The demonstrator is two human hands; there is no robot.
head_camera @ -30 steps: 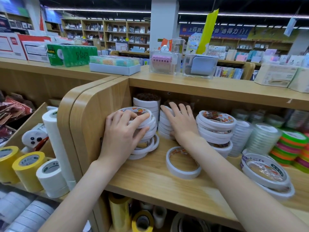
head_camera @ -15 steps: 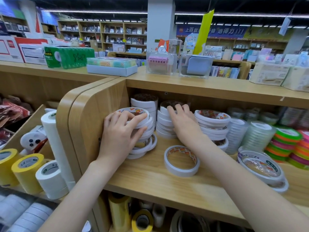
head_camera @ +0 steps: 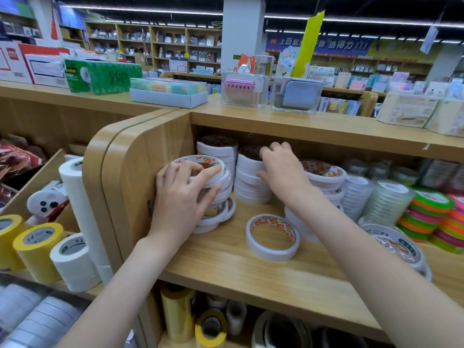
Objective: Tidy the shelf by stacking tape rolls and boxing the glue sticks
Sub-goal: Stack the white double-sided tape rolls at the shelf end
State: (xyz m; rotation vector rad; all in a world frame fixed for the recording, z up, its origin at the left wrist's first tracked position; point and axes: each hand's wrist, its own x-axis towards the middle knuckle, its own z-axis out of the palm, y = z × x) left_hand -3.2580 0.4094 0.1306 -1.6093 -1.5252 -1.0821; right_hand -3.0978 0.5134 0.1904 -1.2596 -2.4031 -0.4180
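My left hand (head_camera: pixel 180 197) grips the uneven left stack of white tape rolls (head_camera: pixel 221 192) at the shelf's left wall, fingers curled over the top roll and thumb on its side. My right hand (head_camera: pixel 283 174) reaches deeper, fingers hooked over the top of the middle stack of white rolls (head_camera: pixel 251 182), thumb against its side. A taller stack (head_camera: pixel 217 149) stands behind. One loose white roll (head_camera: pixel 272 237) lies flat on the wooden shelf (head_camera: pixel 238 270). Another stack with printed tops (head_camera: pixel 324 177) is right of my right wrist. No glue sticks are visible.
Clear tape stacks (head_camera: pixel 386 199), neon rolls (head_camera: pixel 431 217) and wide packing rolls (head_camera: pixel 394 242) fill the shelf's right side. Yellow and white rolls (head_camera: pixel 37 244) sit on the lower left shelf. Boxes and clear cases (head_camera: pixel 243 89) stand on the top board.
My right hand moved further back and up, its fingers now curled over the middle stack's top. My left hand stayed on the left stack, which looks a little more upright.
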